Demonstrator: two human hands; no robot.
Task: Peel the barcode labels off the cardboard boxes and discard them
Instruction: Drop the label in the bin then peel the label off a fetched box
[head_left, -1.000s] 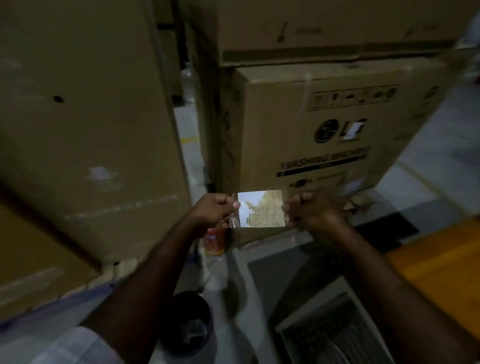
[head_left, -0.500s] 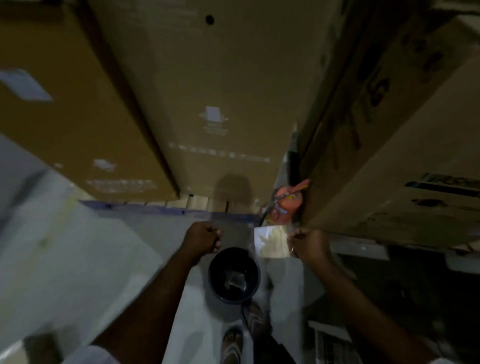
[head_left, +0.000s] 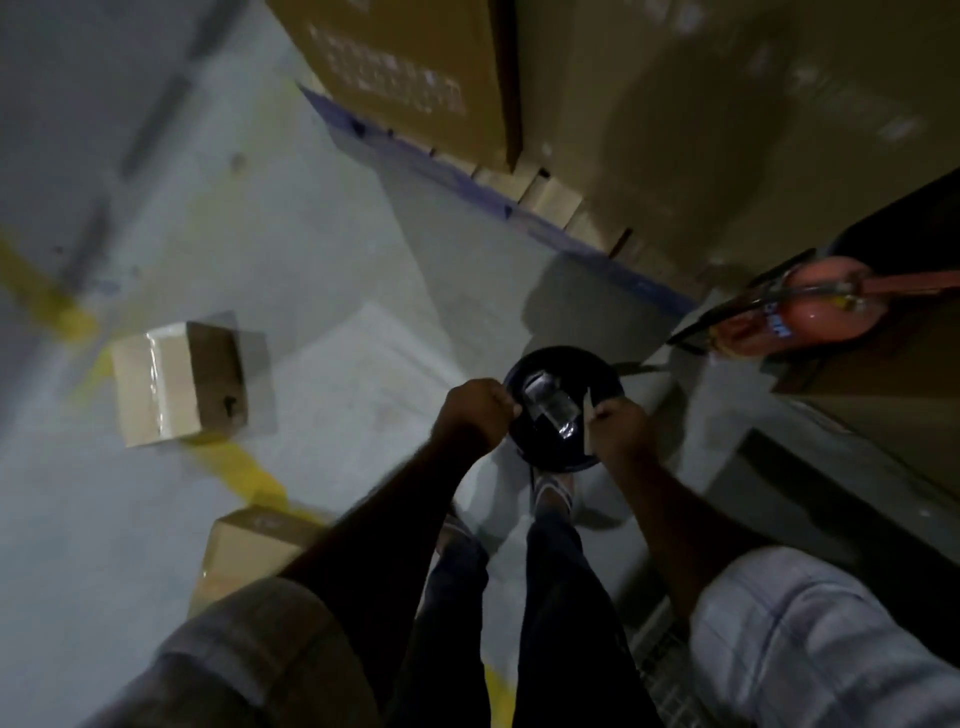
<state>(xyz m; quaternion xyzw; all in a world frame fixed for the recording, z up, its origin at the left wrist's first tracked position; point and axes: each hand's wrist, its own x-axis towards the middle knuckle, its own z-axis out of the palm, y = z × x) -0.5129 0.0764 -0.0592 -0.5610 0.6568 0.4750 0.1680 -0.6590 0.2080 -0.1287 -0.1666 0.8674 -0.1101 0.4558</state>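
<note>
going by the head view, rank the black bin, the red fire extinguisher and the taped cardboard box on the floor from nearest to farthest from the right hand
1. black bin, just below the right hand, which pinches a label.
2. red fire extinguisher, up and to the right.
3. taped cardboard box, far left on the floor.

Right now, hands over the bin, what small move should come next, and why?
Probably the right hand should let go of the label: it hangs edge-on just over the open black bin, where a crumpled scrap already lies.
</note>
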